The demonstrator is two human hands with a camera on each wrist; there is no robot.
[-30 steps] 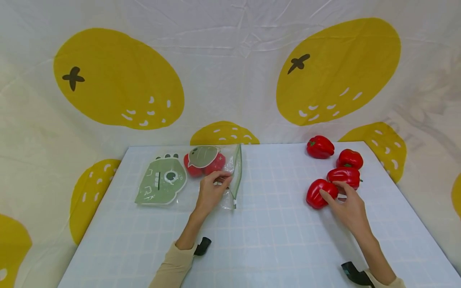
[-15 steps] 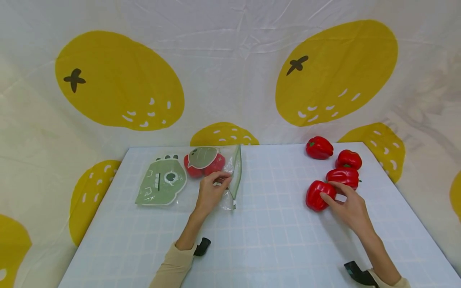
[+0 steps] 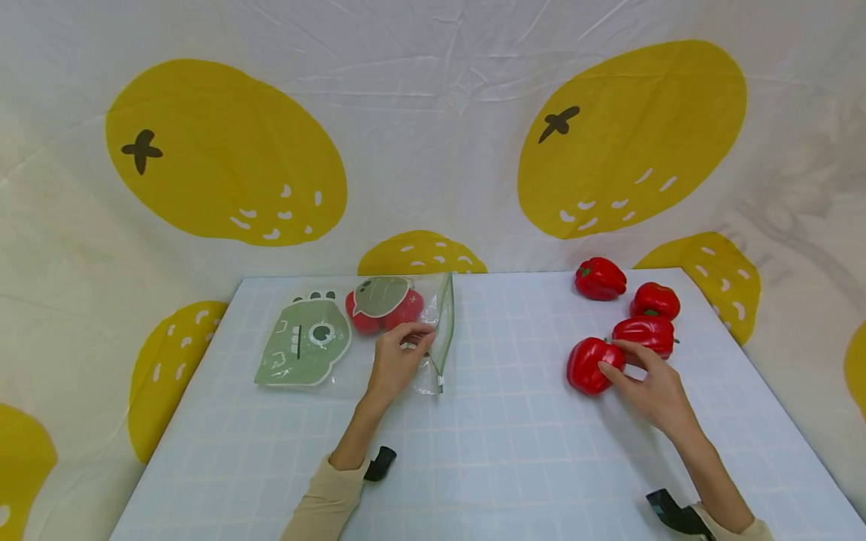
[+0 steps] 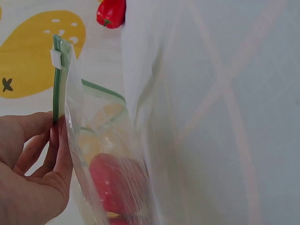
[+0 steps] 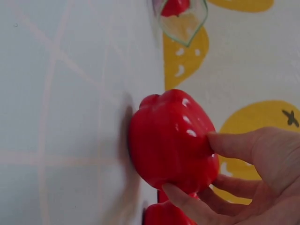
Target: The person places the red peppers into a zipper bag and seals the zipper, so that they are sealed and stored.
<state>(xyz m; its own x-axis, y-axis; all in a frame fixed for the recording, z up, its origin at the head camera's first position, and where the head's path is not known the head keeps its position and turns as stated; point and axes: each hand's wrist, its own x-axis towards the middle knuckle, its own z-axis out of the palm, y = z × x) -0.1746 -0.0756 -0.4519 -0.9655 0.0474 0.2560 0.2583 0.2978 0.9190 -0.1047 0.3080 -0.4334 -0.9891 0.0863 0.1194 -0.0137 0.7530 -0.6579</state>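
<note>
Head view: left hand (image 3: 395, 361) pinches zip bag (image 3: 433, 323); right hand (image 3: 649, 387) grips red pepper (image 3: 585, 364); no legible writing.

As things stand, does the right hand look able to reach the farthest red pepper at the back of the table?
Probably yes. The right hand grips the nearest pepper, so it is occupied, but the farthest pepper lies uncovered beyond it, with only two other peppers beside the path.

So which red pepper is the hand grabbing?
The right hand grips the red pepper nearest the person, at the front of the loose group. The other three loose peppers lie behind it, untouched.
</note>
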